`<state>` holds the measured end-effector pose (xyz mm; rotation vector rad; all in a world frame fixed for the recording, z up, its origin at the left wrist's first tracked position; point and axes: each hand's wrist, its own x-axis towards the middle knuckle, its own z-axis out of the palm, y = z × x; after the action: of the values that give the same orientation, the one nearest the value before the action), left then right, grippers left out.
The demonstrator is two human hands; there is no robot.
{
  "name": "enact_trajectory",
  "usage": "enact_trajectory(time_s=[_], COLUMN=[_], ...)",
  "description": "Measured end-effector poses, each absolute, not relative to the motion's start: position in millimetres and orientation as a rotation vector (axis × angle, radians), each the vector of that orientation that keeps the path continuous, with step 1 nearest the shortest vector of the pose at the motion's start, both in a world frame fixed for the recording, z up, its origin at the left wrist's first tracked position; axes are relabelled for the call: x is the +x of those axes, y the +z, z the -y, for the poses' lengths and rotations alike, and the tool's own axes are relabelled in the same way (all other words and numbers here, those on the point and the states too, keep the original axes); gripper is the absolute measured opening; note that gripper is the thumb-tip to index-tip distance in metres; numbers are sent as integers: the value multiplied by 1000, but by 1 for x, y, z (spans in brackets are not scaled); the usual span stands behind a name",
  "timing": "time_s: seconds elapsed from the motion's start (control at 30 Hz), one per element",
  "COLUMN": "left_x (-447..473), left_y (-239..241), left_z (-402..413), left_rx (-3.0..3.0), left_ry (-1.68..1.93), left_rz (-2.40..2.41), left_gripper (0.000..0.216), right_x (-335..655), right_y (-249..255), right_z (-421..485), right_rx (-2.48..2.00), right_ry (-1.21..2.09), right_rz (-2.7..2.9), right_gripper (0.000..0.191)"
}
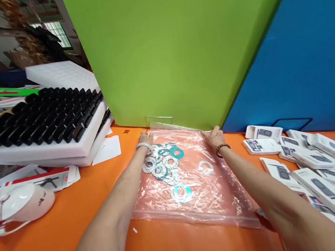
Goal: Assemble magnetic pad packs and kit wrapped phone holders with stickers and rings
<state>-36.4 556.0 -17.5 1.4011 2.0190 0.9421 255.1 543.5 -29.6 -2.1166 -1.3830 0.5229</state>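
Note:
A large clear plastic bag (204, 199) lies flat on the orange tabletop. Several flat ring-shaped pieces (160, 170), white and teal, show through its film. Most overlap in a cluster on the left side; one teal ring (181, 193) lies lower down and a pale ring (206, 167) sits apart to the right. At the bag's far left corner, my left hand (146, 138) has its fingers closed on the plastic. My right hand (214, 137) grips the far right corner, thumb and fingers partly hidden by the hand itself.
Green (155, 54) and blue (300, 50) panels rise behind the bag. On the right lie several small white boxes (323, 189) in a loose heap. To the left are a white mug (27, 201) with a lid and foam trays (70, 147) holding rows of black parts.

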Motion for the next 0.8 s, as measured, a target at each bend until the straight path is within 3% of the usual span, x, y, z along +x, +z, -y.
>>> enact_trajectory(time_s=[0.13,0.2,0.43,0.8], left_x=[-24,-20,-22,-37], left_y=[-19,-16,29,107], left_z=[-565,-563,-525,-455], left_rx=[1185,1096,1032,1200], left_ry=[1002,1039,1201,1284], left_rz=[-1920,-1854,-1471,-1192], left_gripper=[29,24,15,26], right_x=[268,273,292,305], right_y=[-24,-17,20,98], right_z=[-542,-535,-506,-437], right_rx=[-1981,-1869,-1489,-1246], right_ry=[763,874,884,628], right_rz=[1334,1324,1236,1281], right_gripper=[33,28,35,29])
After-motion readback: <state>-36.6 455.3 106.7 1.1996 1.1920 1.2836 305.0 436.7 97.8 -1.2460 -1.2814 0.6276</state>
